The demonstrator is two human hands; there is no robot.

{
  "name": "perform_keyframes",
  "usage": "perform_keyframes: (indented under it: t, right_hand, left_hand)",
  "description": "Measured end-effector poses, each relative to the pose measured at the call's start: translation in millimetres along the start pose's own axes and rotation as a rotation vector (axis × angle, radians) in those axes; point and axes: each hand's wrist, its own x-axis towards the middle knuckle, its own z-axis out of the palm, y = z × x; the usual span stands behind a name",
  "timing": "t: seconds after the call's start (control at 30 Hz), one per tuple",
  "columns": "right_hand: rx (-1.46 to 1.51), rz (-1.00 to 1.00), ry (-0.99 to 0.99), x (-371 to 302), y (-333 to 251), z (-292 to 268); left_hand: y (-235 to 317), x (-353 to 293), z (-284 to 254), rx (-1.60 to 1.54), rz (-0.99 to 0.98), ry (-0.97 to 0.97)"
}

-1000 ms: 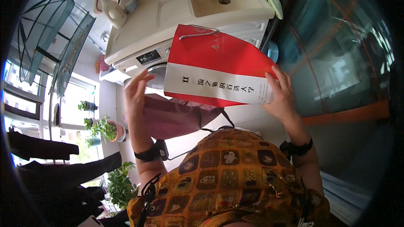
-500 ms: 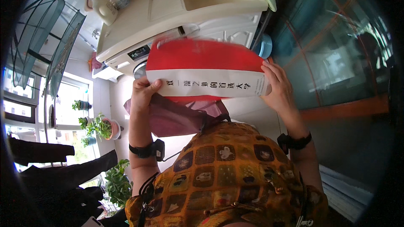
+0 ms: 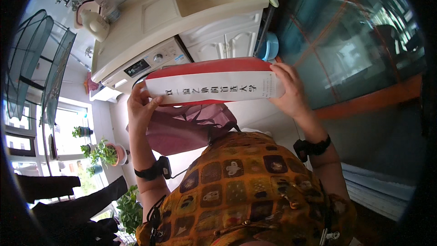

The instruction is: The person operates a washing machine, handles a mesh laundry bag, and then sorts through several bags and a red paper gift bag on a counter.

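Note:
A thick red book (image 3: 209,86) with a white spine and dark lettering is held level in front of me, its spine facing up toward me. My left hand (image 3: 142,102) grips one end, with the thumb over the spine. At the other end my right hand (image 3: 287,86) is closed round the corner, fingers on the far side and thumb low. Below the book and partly covered by it is a mauve cloth bag (image 3: 182,132) with dark straps. What holds the bag up is hidden.
Ahead stands a cream counter (image 3: 123,36) with a sink (image 3: 200,0), above a washing machine (image 3: 157,59) and white cupboards. A glazed door (image 3: 327,50) is on the right. Potted plants (image 3: 107,152), a wire rack (image 3: 34,59) and dark hanging clothes (image 3: 82,200) are on the left.
The book has come lower and tilted, so less red cover shows above the spine. Both hands still hold it. The view has shifted, with the surroundings sliding left.

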Motion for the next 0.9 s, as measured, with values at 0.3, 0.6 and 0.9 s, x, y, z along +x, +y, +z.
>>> perform_keyframes:
  t: [0.3,0.6,0.9]
  right_hand:
    - [0.06,-0.018,0.042,-0.7,-8.4,1.8]
    - [0.023,-0.096,0.079,-1.2,-18.9,3.7]
    - [-0.023,-0.028,0.105,-1.8,-26.7,5.5]
  left_hand:
    - [14.4,0.7,9.6,0.027,0.123,-0.107]
    - [37.1,-0.1,15.9,0.199,-0.036,0.037]
    - [48.2,-4.6,18.4,1.101,0.303,0.249]
